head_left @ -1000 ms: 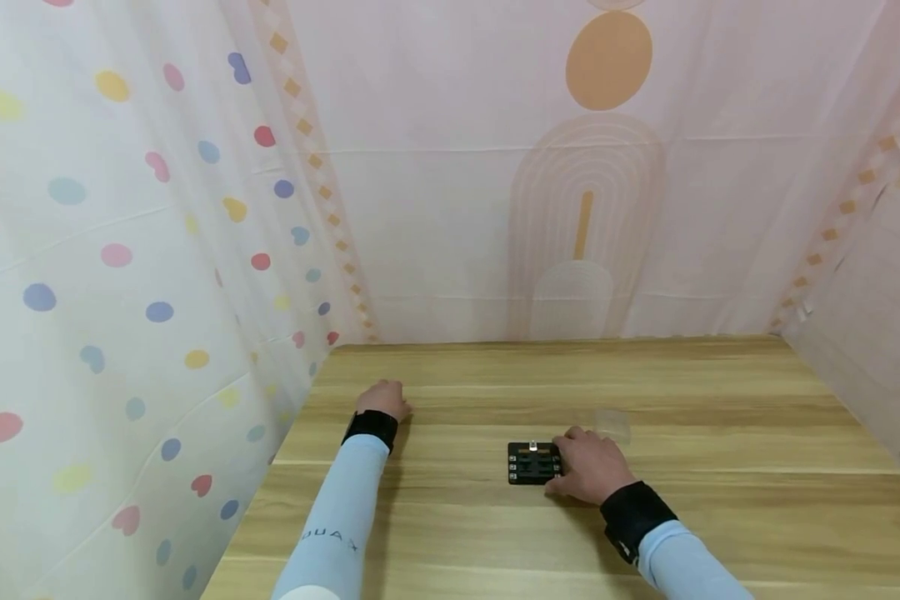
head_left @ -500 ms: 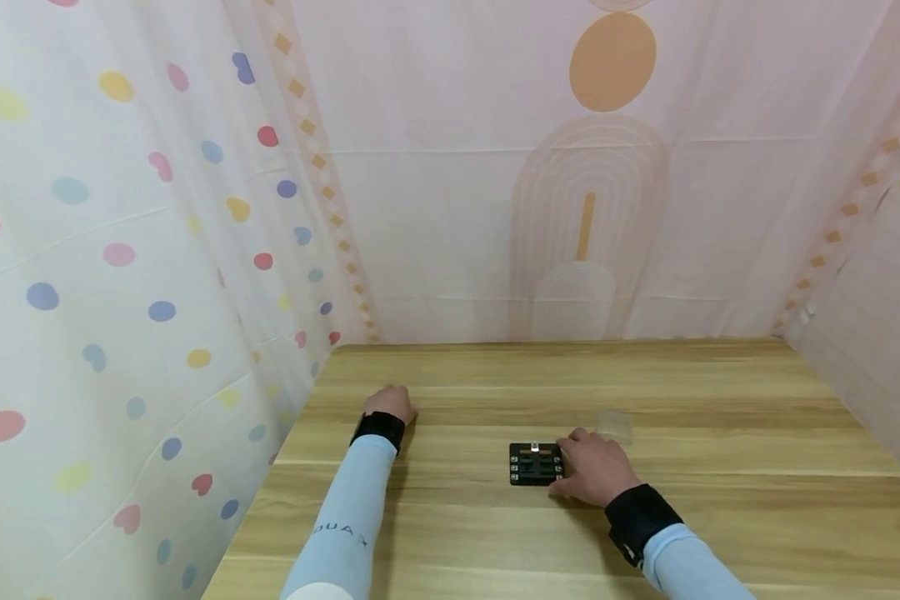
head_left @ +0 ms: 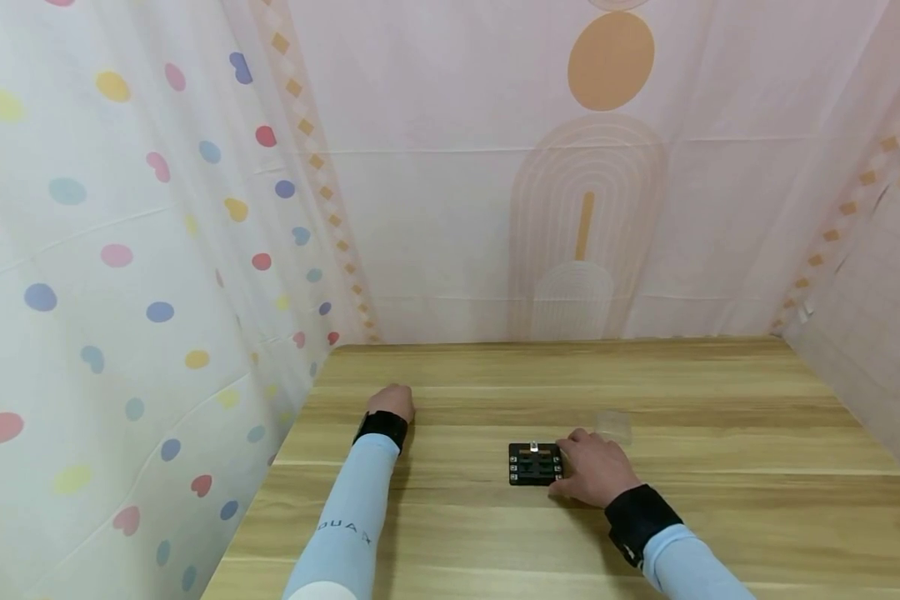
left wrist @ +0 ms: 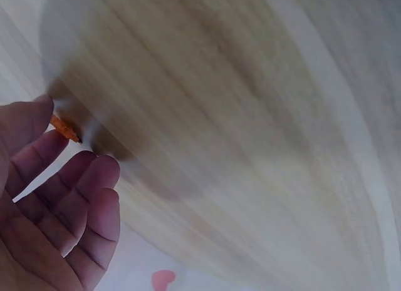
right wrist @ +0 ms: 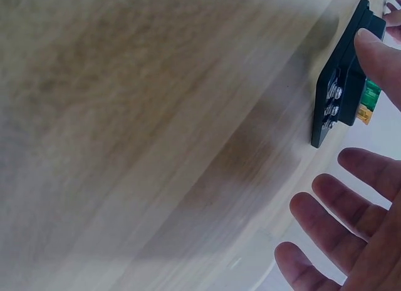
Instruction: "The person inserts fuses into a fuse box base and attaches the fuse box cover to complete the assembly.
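In the left wrist view my left hand (left wrist: 59,209) pinches a small orange blade fuse (left wrist: 65,128) between thumb and forefinger. It is over the left part of the table in the head view, where the fuse is hidden. A black fuse block (head_left: 531,464) with screw terminals lies flat to the right. My right hand (head_left: 594,467) is at the block's right side. In the right wrist view its thumb (right wrist: 376,59) overlaps the block, and the other fingers are spread and nearly straight. A green fuse (right wrist: 370,94) and an orange fuse (right wrist: 364,114) show on the block.
A clear plastic piece (head_left: 613,426) lies on the wooden table (head_left: 480,542) just behind my right hand. Patterned curtains (head_left: 450,208) hang along the table's back and left sides.
My left hand has shifted slightly to the right. The right hand and the fuse block have stayed in nearly the same place.
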### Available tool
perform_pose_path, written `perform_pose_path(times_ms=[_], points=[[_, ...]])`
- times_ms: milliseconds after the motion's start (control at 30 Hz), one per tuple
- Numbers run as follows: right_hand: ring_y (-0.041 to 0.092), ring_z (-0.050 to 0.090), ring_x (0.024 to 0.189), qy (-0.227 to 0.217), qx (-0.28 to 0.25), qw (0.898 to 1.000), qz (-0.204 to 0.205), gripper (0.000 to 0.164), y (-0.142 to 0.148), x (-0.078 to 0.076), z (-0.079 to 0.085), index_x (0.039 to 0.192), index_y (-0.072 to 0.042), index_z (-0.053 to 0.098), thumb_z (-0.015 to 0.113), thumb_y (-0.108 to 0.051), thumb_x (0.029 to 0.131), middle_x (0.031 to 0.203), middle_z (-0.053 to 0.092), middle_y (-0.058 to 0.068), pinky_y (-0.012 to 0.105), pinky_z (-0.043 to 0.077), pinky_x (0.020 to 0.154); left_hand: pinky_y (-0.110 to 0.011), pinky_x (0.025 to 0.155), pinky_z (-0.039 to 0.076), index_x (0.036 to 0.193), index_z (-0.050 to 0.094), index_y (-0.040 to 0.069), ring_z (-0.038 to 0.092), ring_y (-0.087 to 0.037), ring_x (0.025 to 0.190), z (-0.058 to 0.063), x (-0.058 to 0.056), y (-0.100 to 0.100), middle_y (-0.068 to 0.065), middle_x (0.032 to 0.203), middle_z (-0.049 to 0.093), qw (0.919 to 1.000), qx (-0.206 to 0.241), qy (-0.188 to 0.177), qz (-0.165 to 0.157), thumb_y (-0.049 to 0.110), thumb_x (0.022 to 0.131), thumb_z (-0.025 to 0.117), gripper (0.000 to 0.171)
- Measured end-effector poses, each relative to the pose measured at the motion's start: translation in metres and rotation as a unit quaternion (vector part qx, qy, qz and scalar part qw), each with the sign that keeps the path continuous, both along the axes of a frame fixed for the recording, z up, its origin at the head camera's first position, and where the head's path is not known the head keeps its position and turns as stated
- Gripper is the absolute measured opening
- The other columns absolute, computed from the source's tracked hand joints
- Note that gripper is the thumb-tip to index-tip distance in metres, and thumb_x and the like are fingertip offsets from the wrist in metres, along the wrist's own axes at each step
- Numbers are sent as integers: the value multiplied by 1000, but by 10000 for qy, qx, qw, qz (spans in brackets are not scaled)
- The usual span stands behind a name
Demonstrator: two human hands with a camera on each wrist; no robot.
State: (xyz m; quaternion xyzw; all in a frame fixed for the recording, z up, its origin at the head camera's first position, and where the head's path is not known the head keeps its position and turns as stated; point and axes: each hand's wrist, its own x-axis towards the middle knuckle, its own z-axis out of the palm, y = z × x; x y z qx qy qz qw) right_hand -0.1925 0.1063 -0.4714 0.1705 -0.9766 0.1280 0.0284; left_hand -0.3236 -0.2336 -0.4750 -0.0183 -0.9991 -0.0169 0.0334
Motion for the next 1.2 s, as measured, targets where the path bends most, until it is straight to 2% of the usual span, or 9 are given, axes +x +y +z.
perform_pose_path(times_ms=[267,467,700,867,1067,1200], points=[[35,61,103,14,70,10000,-16,71,1,-1,-3,121,-2,67,88,-46,69,117,63,16,53,49,85,-46,69,56,86,71,3,66,-28,81,4,4,1,-15,87,69,9999,73,84,-95,-2,89,65,8],[34,62,102,65,93,9999,-25,72,2,-1,-5,121,-3,68,88,-47,68,116,63,15,53,50,84,-43,68,56,86,70,2,66,-26,77,-3,0,0,-14,84,68,9999,87,16,-48,-2,89,66,7],[34,62,102,59,112,9999,-45,72,2,0,-6,121,-3,68,88,-47,68,116,64,15,53,50,85,-47,71,57,84,73,3,67,-27,79,-4,-2,1,-14,88,71,10000,67,-20,29,-1,89,65,11],[33,62,101,50,135,9999,-45,72,2,0,-7,121,-3,68,88,-47,69,117,63,15,52,50,84,-44,69,56,85,72,4,67,-27,79,-4,-2,1,-13,87,70,9998,57,117,-138,-2,89,65,10],[33,62,101,59,105,9999,-31,72,1,-1,-6,122,-2,68,87,-48,69,116,63,15,52,50,84,-43,70,56,86,71,5,66,-26,82,-2,-3,4,-12,89,68,9997,0,-93,-239,-2,88,65,10],[33,61,101,61,79,9999,-17,72,1,-1,-6,122,-2,68,87,-47,69,116,63,15,52,50,84,-41,68,56,80,69,6,65,-25,79,0,-1,3,-11,86,67,9996,23,-29,-283,-3,86,67,11]])
